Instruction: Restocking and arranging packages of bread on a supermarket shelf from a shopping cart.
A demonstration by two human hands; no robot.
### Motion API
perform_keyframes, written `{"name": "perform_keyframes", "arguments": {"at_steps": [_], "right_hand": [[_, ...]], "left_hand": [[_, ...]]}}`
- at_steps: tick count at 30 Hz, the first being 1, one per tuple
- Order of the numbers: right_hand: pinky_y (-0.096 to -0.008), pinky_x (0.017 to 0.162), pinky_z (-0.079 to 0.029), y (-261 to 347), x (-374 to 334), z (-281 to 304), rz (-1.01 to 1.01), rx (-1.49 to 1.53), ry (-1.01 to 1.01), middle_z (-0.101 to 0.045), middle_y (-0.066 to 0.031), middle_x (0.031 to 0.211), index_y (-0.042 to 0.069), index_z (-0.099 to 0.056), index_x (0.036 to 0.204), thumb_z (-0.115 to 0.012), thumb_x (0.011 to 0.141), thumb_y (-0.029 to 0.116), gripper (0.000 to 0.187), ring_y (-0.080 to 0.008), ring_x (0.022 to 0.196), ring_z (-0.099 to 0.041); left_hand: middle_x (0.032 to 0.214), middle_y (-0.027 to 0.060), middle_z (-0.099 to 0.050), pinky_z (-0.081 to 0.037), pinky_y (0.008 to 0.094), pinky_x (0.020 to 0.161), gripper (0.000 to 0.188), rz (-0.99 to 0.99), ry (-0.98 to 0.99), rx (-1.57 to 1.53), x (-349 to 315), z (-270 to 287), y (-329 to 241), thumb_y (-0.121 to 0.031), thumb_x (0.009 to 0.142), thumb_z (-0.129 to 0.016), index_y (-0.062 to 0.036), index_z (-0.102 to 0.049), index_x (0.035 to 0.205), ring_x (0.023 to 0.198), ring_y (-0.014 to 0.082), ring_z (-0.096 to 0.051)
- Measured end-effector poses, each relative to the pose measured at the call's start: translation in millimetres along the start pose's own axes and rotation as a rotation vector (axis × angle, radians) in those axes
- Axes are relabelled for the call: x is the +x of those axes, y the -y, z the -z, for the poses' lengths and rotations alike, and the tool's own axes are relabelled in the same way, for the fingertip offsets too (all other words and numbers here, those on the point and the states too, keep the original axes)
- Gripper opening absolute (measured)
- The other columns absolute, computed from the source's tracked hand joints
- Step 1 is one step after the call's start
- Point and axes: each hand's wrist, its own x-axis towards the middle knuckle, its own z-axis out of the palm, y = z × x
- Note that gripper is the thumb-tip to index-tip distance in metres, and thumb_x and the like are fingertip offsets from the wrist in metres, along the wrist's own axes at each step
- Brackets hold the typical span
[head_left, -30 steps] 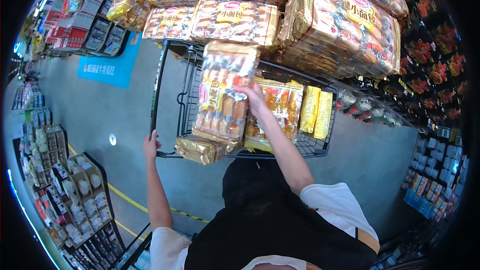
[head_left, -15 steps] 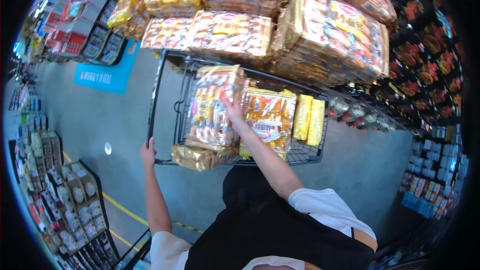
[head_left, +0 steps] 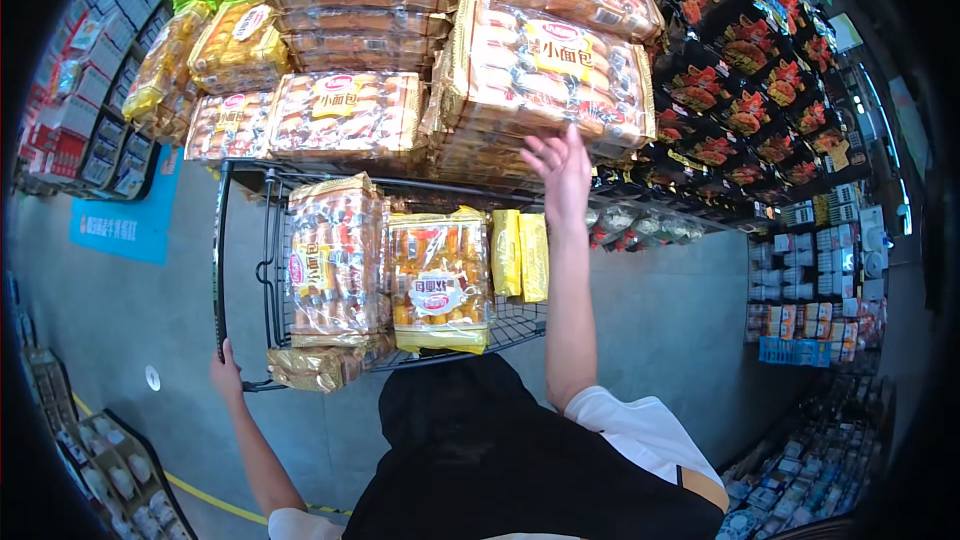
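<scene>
My left hand [head_left: 228, 372] grips the bar of a black wire shopping cart [head_left: 219, 260] at its left end. Fingers apart and holding nothing, my right hand [head_left: 560, 165] is raised over the cart's far edge. Just beyond it is a large stacked bread pack [head_left: 545, 65], clear with gold edges; whether the fingertips touch it I cannot tell. Inside the cart stand a clear bread pack [head_left: 335, 270] with gold ends, a yellow-edged bread pack [head_left: 438, 275] and yellow packets [head_left: 507, 255]. A gold-wrapped pack [head_left: 305, 368] lies at the near left corner.
Beyond the cart rise more stacked bread packs [head_left: 345, 105], with yellow bread bags [head_left: 235, 45] at their left. Black packages with red pictures [head_left: 750, 90] fill the right side. Shelves of goods [head_left: 130, 470] stand at the lower left, and a blue basket [head_left: 795, 351] is at right.
My right hand has left the bread pack in the cart and moved up and right toward the stack, fingers spreading. The view has shifted right; my left hand stays on the cart's bar.
</scene>
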Motion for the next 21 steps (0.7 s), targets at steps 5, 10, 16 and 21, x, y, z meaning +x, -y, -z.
{"name": "perform_keyframes", "arguments": {"at_steps": [5,10,16,21], "right_hand": [[-0.0445,0.084,-0.055,27.7,10.8,-6.7,-0.105,0.074,0.023,-0.055,-0.0207,0.101,-0.008,-0.042,0.117,-0.050,0.095,0.041,0.054,-0.0350,0.100,-0.061],[-0.0441,0.078,-0.057,37.2,17.5,-0.4,0.044,-0.114,0.120,-0.056,-0.0184,0.096,-0.004,-0.040,0.112,-0.058,0.092,0.033,0.046,-0.0326,0.095,-0.063],[-0.0471,0.096,-0.043,38.4,37.3,-16.3,0.229,0.172,0.001,-0.047,-0.0144,0.123,0.004,-0.043,0.121,-0.068,0.084,0.038,0.056,-0.0273,0.111,-0.051],[-0.0578,0.101,-0.035,18.7,38.1,-14.6,0.118,0.622,-0.064,-0.043,-0.0131,0.133,0.011,-0.040,0.134,-0.072,0.075,0.047,0.076,-0.0313,0.119,-0.044]], "left_hand": [[0.053,0.0060,-0.048,-0.037,0.0335,0.050,0.055,0.033,0.004,0.015,-4.2,-1.3,-7.5,-0.056,0.090,-0.050,-0.0019,-0.059,0.084,0.050,0.0174,-0.047],[0.057,0.0071,-0.051,-0.039,0.0352,0.055,0.060,0.073,0.026,0.054,-15.8,10.3,-24.5,-0.061,0.089,-0.046,-0.0036,-0.062,0.093,0.054,0.0196,-0.050],[0.061,0.0098,-0.056,-0.043,0.0377,0.058,0.061,0.086,-0.008,0.124,-17.8,13.6,-15.7,-0.061,0.089,-0.045,-0.0055,-0.064,0.104,0.060,0.0244,-0.057],[0.063,0.0112,-0.060,-0.045,0.0400,0.061,0.062,0.091,-0.018,0.164,-13.3,8.3,-16.6,-0.065,0.087,-0.044,-0.0078,-0.064,0.103,0.063,0.0280,-0.062]]}}
